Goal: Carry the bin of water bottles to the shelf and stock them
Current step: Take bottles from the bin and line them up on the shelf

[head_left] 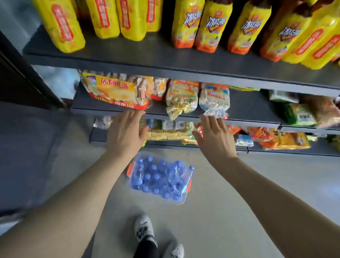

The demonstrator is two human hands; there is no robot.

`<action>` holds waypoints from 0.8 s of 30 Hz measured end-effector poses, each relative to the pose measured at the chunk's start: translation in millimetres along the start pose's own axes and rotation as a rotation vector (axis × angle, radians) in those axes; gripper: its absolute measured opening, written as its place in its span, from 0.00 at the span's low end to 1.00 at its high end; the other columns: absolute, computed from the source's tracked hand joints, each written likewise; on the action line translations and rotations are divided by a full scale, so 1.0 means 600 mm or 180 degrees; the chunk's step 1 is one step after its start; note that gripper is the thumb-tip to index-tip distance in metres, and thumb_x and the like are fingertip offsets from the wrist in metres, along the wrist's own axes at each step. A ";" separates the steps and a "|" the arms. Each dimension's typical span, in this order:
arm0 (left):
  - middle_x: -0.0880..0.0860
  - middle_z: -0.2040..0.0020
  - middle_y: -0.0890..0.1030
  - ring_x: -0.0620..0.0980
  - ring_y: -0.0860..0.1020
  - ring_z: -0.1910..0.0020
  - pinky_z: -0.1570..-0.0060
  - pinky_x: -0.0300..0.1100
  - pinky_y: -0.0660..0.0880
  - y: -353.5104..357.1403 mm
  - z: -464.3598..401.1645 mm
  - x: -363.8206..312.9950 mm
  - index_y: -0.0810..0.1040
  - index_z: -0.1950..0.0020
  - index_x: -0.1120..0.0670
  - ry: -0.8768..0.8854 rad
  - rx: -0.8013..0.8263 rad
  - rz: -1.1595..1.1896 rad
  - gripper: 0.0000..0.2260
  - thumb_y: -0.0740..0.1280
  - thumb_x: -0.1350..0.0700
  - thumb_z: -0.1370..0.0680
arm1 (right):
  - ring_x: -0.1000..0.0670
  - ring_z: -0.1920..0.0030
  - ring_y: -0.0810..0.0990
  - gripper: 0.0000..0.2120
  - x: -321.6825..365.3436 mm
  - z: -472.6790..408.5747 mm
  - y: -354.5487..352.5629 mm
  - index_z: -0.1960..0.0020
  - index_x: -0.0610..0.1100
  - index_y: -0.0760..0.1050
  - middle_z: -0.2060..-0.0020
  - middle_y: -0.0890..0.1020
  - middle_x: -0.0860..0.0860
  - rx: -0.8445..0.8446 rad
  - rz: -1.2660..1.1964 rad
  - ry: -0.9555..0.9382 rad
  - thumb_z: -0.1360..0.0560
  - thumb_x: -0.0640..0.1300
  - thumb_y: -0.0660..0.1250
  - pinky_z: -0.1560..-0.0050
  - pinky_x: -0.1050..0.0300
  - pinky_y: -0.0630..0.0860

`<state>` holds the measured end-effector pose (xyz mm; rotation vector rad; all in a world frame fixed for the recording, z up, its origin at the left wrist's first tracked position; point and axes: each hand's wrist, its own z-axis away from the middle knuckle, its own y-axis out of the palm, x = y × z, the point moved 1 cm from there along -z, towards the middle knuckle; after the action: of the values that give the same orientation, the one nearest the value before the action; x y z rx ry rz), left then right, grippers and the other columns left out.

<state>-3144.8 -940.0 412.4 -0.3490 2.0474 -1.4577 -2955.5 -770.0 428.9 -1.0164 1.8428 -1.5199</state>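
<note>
Bottles (158, 178) of water with blue caps fill a clear bin (183, 200) that sits on the floor just in front of the shelf (242, 105), below both outstretched arms. By that, the carrying looks finished: the bin has reached the shelf and been set down. The stocking looks not yet begun, since the bin appears packed full and no water bottle shows on any shelf board in view.

Above the bin, the left hand (126, 133) and the right hand (215, 138) reach toward the edge of the shelf, palms down, fingers spread and loosely straight, holding nothing. The left fingertips are at the lip of the board that carries bags of snacks (118, 90); the right hand is just beside another bag on the same board. The board higher up holds yellow tea bottles (210, 22).

What remains, as far as can be judged, is nearly everything after the carry: finding or clearing a spot, then lifting bottles out of the bin onto the shelf.
</note>
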 end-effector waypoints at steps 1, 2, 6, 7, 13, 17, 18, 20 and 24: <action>0.54 0.45 0.79 0.58 0.77 0.46 0.47 0.52 0.74 0.037 0.020 0.011 0.74 0.37 0.53 -0.0045 0.0113 0.0010 0.17 0.67 0.49 0.24 | 0.37 0.49 0.76 0.20 0.000 0.019 0.034 0.39 0.39 0.73 0.51 0.79 0.42 0.0126 -0.0039 0.0015 0.25 0.50 0.69 0.53 0.44 0.77; 0.53 0.45 0.79 0.58 0.76 0.45 0.47 0.53 0.75 0.075 0.040 0.022 0.73 0.37 0.52 -0.0111 0.0228 0.0006 0.17 0.67 0.48 0.24 | 0.37 0.49 0.77 0.21 0.001 0.038 0.070 0.38 0.39 0.73 0.51 0.79 0.42 0.0234 -0.0081 0.0031 0.26 0.49 0.70 0.53 0.45 0.76; 0.54 0.47 0.80 0.59 0.77 0.49 0.50 0.52 0.76 0.234 0.120 0.063 0.75 0.37 0.53 -0.0259 0.0492 0.0059 0.19 0.71 0.52 0.27 | 0.38 0.53 0.78 0.24 0.004 0.110 0.224 0.39 0.38 0.74 0.53 0.80 0.43 0.0717 -0.0318 0.0245 0.30 0.48 0.75 0.59 0.47 0.77; 0.54 0.48 0.80 0.59 0.77 0.50 0.51 0.52 0.75 0.276 0.140 0.073 0.76 0.37 0.53 -0.0283 0.0580 0.0058 0.19 0.71 0.52 0.27 | 0.38 0.54 0.78 0.23 0.003 0.129 0.266 0.40 0.38 0.75 0.54 0.80 0.43 0.0859 -0.0376 0.0322 0.30 0.48 0.75 0.59 0.47 0.77; 0.54 0.44 0.80 0.59 0.78 0.50 0.52 0.51 0.77 0.535 0.251 0.135 0.76 0.37 0.54 -0.0393 0.1185 -0.0009 0.21 0.72 0.50 0.28 | 0.40 0.42 0.74 0.25 -0.018 0.218 0.517 0.31 0.41 0.68 0.41 0.76 0.44 0.1678 -0.0739 0.1023 0.23 0.51 0.67 0.51 0.47 0.74; 0.54 0.46 0.78 0.58 0.78 0.49 0.51 0.51 0.75 0.685 0.306 0.173 0.75 0.35 0.54 -0.0334 0.1466 -0.0125 0.23 0.71 0.46 0.27 | 0.42 0.40 0.73 0.29 -0.033 0.245 0.671 0.27 0.41 0.62 0.41 0.75 0.44 0.1897 -0.0797 0.1219 0.22 0.53 0.66 0.46 0.51 0.71; 0.54 0.46 0.78 0.58 0.78 0.49 0.51 0.51 0.75 0.718 0.316 0.183 0.75 0.35 0.54 -0.0327 0.1515 -0.0178 0.23 0.71 0.46 0.27 | 0.42 0.41 0.73 0.29 -0.036 0.247 0.705 0.28 0.40 0.62 0.41 0.75 0.43 0.1927 -0.0767 0.1258 0.22 0.54 0.66 0.46 0.51 0.71; 0.55 0.45 0.77 0.59 0.77 0.47 0.49 0.52 0.74 0.778 0.331 0.201 0.75 0.34 0.55 -0.0279 0.1550 -0.0246 0.26 0.72 0.44 0.28 | 0.41 0.42 0.73 0.29 -0.041 0.251 0.769 0.30 0.39 0.63 0.42 0.75 0.42 0.1944 -0.0713 0.1327 0.23 0.53 0.68 0.45 0.51 0.69; 0.58 0.38 0.74 0.60 0.74 0.37 0.44 0.54 0.71 0.872 0.350 0.234 0.72 0.30 0.56 -0.0083 0.1492 -0.0284 0.30 0.65 0.38 0.26 | 0.41 0.40 0.72 0.34 -0.043 0.258 0.870 0.27 0.36 0.58 0.38 0.73 0.41 0.1872 -0.0528 0.1256 0.23 0.51 0.68 0.40 0.52 0.66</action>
<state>-3064.2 -984.7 -161.2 -0.2637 1.6190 -1.9145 -2928.7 -794.9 -114.8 -0.6250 1.4056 -2.3087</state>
